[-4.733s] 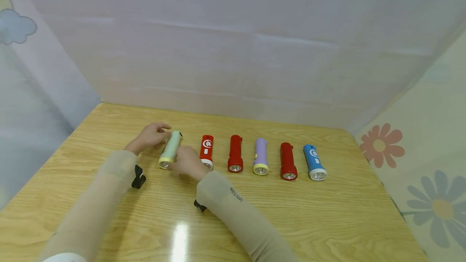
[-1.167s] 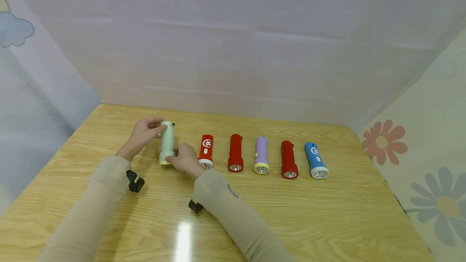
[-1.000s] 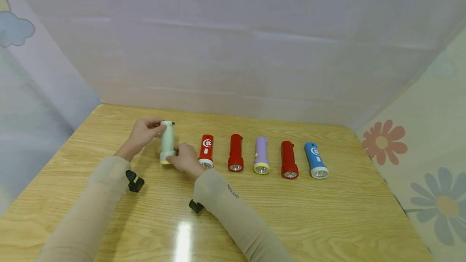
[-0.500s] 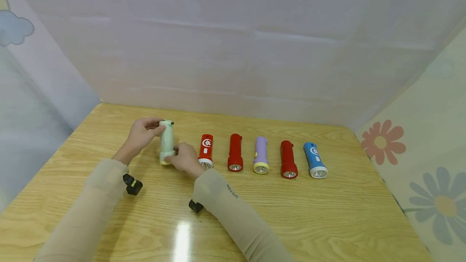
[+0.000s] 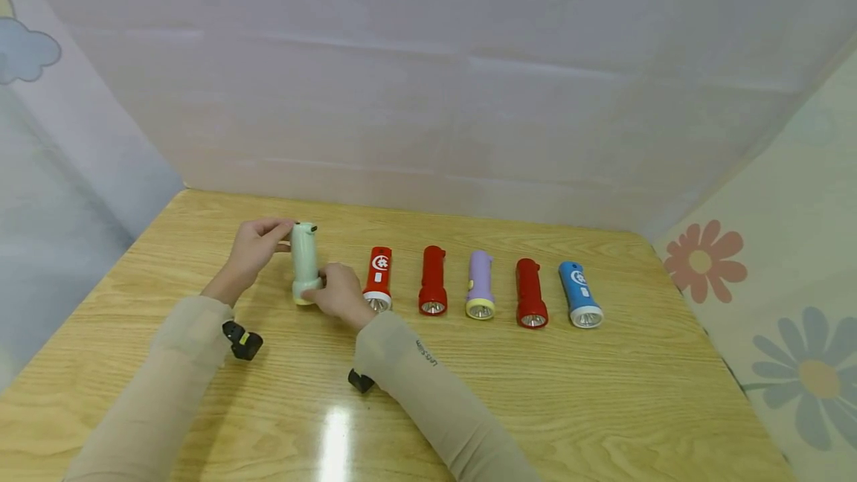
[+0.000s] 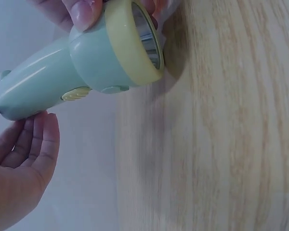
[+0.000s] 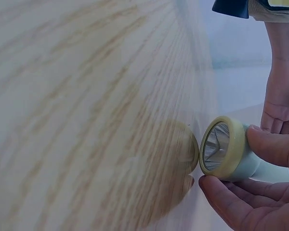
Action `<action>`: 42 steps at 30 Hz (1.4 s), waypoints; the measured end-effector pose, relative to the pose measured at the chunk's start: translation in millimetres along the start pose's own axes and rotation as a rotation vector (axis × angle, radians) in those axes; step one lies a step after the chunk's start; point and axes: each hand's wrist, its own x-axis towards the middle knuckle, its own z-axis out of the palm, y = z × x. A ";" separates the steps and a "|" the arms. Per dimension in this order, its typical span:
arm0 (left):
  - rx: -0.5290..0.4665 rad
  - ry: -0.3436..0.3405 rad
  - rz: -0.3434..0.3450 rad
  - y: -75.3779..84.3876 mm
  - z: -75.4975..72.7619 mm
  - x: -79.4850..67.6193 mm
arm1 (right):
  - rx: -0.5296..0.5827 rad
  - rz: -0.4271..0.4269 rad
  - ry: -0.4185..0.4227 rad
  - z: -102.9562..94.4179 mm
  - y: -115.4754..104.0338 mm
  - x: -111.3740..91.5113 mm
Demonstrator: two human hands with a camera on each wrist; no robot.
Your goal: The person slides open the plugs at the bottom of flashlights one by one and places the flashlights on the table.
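A pale green flashlight with a cream-yellow head ring stands nearly upright, lens down over the table. My right hand pinches it at the head; the right wrist view shows thumb and fingers on either side of the ring. My left hand holds the tail end, with the fingertips touching the body in the left wrist view. The yellow switch is uncovered there. Whether the lens rim rests on the wood or hovers just above it, I cannot tell.
A row of flashlights lies to the right: red with white ring, plain red, purple, another red and blue. The wooden table ends at a pale cloth backdrop.
The pale green flashlight went from lying on the table to near upright, lens down. Lately my left thumb slid from its front to the tail's left side, and the body turned slightly.
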 end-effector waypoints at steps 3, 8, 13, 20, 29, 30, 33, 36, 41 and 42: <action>0.004 0.012 -0.001 1.8 0.2 -1.4 | -0.003 -0.001 0.001 0.0 0.2 -1.0; 0.001 0.023 0.009 2.9 1.2 -2.2 | -0.028 -0.013 -0.009 -1.0 1.1 -1.3; 0.001 0.033 0.030 3.1 3.2 -3.4 | -0.040 -0.017 -0.030 -3.0 2.6 0.1; -0.024 0.030 0.076 4.3 5.3 -8.3 | -0.032 0.009 -0.072 -4.5 5.4 5.0; -0.031 0.044 0.156 6.3 7.9 -17.2 | -0.059 0.010 -0.097 -4.1 5.1 7.1; -0.030 0.048 0.163 6.2 7.8 -18.1 | -0.065 0.004 -0.100 -4.3 5.2 7.2; -0.016 0.054 0.182 5.0 7.0 -21.1 | -0.099 -0.023 -0.104 -5.3 6.1 7.4; 0.000 0.052 0.190 3.9 5.4 -24.9 | -0.132 -0.049 -0.112 -5.8 6.6 8.1; 0.038 0.039 0.182 4.3 4.3 -30.3 | -0.174 -0.087 -0.119 -5.9 7.8 9.8; 0.042 0.036 0.179 4.4 4.3 -31.0 | -0.178 -0.090 -0.119 -5.8 8.0 10.0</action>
